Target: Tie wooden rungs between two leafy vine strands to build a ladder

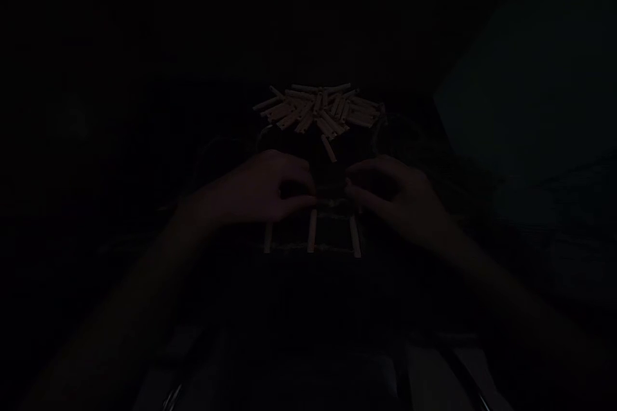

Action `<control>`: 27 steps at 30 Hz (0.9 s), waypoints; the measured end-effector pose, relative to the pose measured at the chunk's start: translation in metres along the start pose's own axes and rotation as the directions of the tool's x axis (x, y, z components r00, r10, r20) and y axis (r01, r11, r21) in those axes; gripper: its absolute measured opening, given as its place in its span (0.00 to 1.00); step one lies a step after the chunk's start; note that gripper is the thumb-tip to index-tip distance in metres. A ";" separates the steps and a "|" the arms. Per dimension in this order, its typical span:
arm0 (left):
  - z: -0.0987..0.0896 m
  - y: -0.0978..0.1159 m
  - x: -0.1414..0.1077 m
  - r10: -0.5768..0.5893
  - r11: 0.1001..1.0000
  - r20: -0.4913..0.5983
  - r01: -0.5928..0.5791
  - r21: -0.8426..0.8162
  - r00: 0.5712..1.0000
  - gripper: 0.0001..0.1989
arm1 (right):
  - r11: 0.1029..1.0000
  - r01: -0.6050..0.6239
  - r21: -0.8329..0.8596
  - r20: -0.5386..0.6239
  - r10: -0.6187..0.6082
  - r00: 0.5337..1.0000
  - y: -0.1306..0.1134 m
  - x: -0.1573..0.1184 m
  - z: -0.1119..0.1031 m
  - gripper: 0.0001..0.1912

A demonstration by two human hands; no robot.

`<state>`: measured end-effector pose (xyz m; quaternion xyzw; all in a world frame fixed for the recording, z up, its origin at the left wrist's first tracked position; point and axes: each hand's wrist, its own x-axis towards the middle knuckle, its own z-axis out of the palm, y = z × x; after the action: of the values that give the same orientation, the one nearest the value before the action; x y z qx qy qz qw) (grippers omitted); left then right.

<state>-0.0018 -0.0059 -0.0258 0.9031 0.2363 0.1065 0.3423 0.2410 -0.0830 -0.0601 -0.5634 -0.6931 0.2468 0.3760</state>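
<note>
Head view: left hand (250, 189) and right hand (402, 202) meet over a twine-tied stick ladder (313, 231) in deep gloom

The picture is badly underexposed, so detail is thin. Both forearms come in from the lower corners, and the hands hang over the middle of the bench (308, 295), facing each other just above the stick ladder. The left hand's fingers (294, 202) are curled inward and held close together, their tips reaching toward the centre. The right hand's fingers (369, 196) do the same from the other side, leaving a narrow dark gap between the two sets of fingertips. A pale strand of twine (332, 203) runs across beneath them, but the dark hides whether either hand is pinching it or only touching it. The stick ladder has three parallel sticks, well apart, joined at their near ends by a second twine strand (313, 248). Toward the far side of the bench lies a loose heap of pale sticks (318, 108), crossing at many angles. One single stick (328, 148) lies apart from the heap, between it and the hands. A faint bluish shape (496, 96) fills the upper right, and pale shapes (434, 376) along the bottom edge are too dark to name
</note>
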 end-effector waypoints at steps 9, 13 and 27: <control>0.001 -0.005 0.003 -0.155 0.974 0.030 0.147 0.173 0.988 0.07 | 0.983 0.039 -0.181 0.048 -0.031 0.998 0.010 0.000 0.007 0.07; -0.004 -0.005 0.001 -0.165 0.970 0.041 0.155 0.186 0.985 0.05 | 0.974 0.042 -0.224 0.028 -0.037 0.999 0.013 0.000 0.009 0.06; 0.014 -0.008 0.005 -0.001 0.992 0.002 0.001 0.129 1.000 0.09 | 0.964 0.149 -0.219 0.015 -0.149 0.989 0.019 0.000 0.013 0.07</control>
<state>0.0045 -0.0063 -0.0412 0.9234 0.2426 0.0899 0.2835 0.2419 -0.0769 -0.0821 -0.5479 -0.7562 0.1395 0.3295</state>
